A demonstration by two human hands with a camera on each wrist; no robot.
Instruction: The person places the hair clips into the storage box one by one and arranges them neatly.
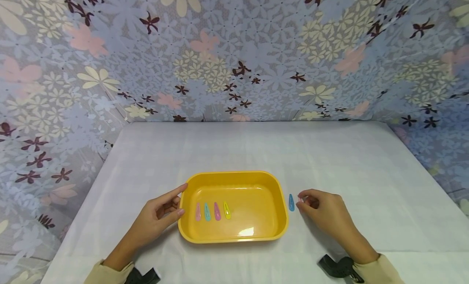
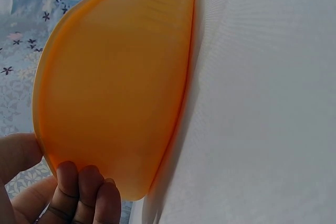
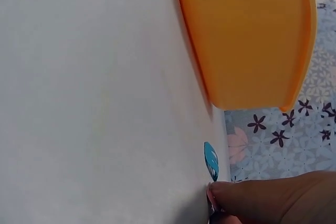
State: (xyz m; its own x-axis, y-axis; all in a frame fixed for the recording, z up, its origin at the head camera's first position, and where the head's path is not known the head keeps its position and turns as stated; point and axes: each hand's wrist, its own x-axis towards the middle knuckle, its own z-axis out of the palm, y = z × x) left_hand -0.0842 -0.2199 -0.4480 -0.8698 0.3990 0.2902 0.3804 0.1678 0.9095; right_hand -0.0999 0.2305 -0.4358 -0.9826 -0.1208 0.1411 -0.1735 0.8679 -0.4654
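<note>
A yellow tray (image 1: 253, 206) rests on the white-covered table, with a light pink hair clip (image 1: 198, 212), a turquoise hair clip (image 1: 207, 212), a darker pink hair clip (image 1: 217, 211) and a yellow hair clip (image 1: 227, 210) in a row in its left half. My left hand (image 1: 155, 219) holds the tray's left rim, thumb at the edge and several fingers bent against the outer wall. Just right of the tray lies a blue hair clip (image 1: 291, 202) on the cloth. Beside it, my right hand (image 1: 327, 213) pinches a small pink hair clip (image 3: 211, 196), mostly hidden by the fingers.
White cloth (image 1: 234, 147) covers the table around the tray. Floral fabric (image 1: 220, 72) hangs behind the table's far edge and along both sides. A black wrist device (image 1: 340, 267) sits at the right sleeve, and another black device (image 1: 143, 276) at the left.
</note>
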